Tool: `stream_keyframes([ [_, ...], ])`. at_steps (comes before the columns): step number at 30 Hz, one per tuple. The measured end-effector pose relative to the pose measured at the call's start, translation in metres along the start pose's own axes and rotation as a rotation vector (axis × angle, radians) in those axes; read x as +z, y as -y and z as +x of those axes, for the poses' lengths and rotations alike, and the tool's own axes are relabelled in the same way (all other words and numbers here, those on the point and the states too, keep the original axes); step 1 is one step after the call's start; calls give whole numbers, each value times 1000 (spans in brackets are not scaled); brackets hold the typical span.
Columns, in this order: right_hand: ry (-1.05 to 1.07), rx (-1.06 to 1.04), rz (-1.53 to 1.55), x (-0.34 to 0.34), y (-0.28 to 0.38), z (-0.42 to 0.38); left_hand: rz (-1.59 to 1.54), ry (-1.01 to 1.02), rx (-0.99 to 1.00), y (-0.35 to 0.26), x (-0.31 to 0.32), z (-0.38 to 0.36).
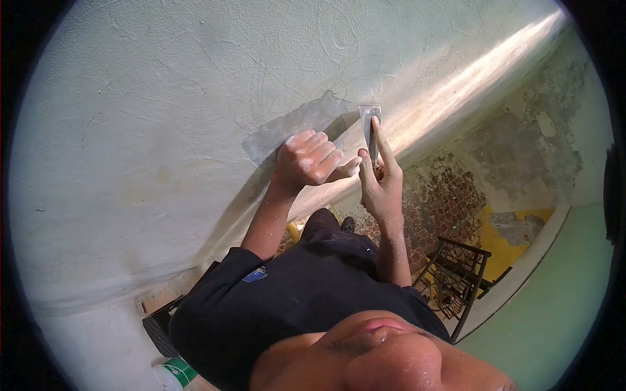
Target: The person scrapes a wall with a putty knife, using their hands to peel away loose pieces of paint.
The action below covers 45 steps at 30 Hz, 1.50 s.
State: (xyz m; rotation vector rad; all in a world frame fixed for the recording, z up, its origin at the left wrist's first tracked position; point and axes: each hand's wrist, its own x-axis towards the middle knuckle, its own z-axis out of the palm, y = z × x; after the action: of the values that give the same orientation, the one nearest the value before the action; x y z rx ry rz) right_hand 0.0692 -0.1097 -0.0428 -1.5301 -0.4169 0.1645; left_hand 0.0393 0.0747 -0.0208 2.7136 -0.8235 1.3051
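"Which hand is doing the holding?"

"The right hand [383, 184] is closing around a putty knife [367, 124], whose blade is pointing away from the body. The index finger is lying along the blade, probably because that is steadying the thin metal better than gripping the handle alone would."

"And the left hand [305, 159]?"

"It is hovering just beside the knife, its fingers curling inward and its thumb sticking out toward the right hand. The palm is facing out of sight, so there is no telling whether it is holding anything. White residue is coating the fingers."

"Where is the grey patch [297, 122]?"

"It is showing on the pale wall [163, 78], just beyond the left hand and to the left of the blade. Whether the metal is touching the wall, the view is not settling."

"What is standing farther off?"

"A black metal rack [464, 246] is standing to the right of the right hand, and a white-and-green bucket [184, 370] is sitting well behind the left, presumably leaving both arms room."
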Motion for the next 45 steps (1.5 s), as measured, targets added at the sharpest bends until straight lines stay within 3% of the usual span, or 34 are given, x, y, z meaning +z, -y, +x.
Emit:
stream_keyframes([
  [26,-23,106,165,11,18,-6,-231,-67,46,7,-15,-9],
  [28,-4,95,155,13,16,-5,-264,-153,31,7,-11,-11],
  [34,6,86,162,17,17,-4,-189,-10,45,8,-12,-13],
  [45,-39,91,109,21,24,-7,-91,-89,68,8,-4,-17],
])
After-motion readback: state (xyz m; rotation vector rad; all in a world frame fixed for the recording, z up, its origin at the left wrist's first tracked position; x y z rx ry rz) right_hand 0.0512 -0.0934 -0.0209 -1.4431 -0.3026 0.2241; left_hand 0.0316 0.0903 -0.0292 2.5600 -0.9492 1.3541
